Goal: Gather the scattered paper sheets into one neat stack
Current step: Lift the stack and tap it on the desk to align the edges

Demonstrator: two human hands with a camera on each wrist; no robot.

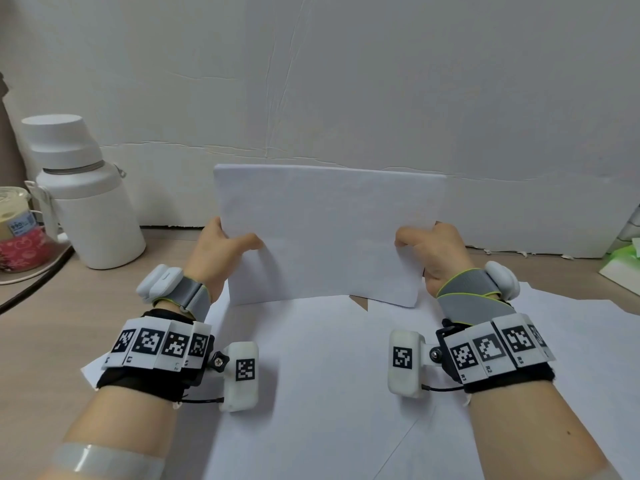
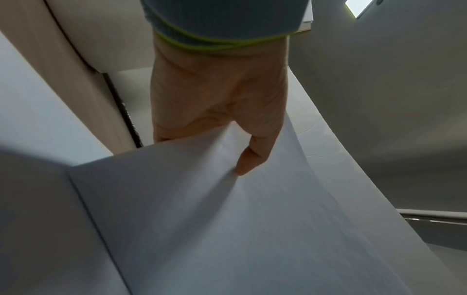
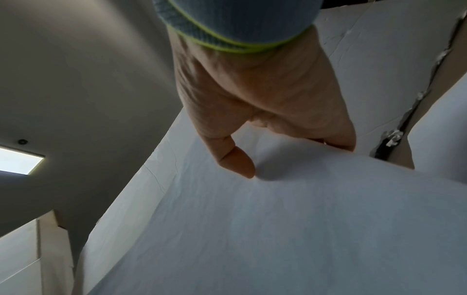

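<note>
A bundle of white paper sheets [image 1: 325, 233] stands upright on its long edge in the middle of the desk, held between both hands. My left hand [image 1: 221, 247] pinches its left edge, thumb in front and fingers hidden behind. My right hand [image 1: 429, 251] pinches the right edge the same way. The left wrist view shows the left thumb [image 2: 252, 157] pressed on the held sheets [image 2: 227, 219]. In the right wrist view the right thumb [image 3: 237, 161] presses on the paper [image 3: 278, 229]. More loose white sheets [image 1: 329, 375] lie flat and overlapping under my wrists.
A white bottle [image 1: 83, 195] stands at the back left, with a jar [image 1: 17, 230] and a dark cable [image 1: 31, 289] beside it. A white board [image 1: 346, 98] forms the back wall. A green and white packet [image 1: 623, 265] lies at the right edge.
</note>
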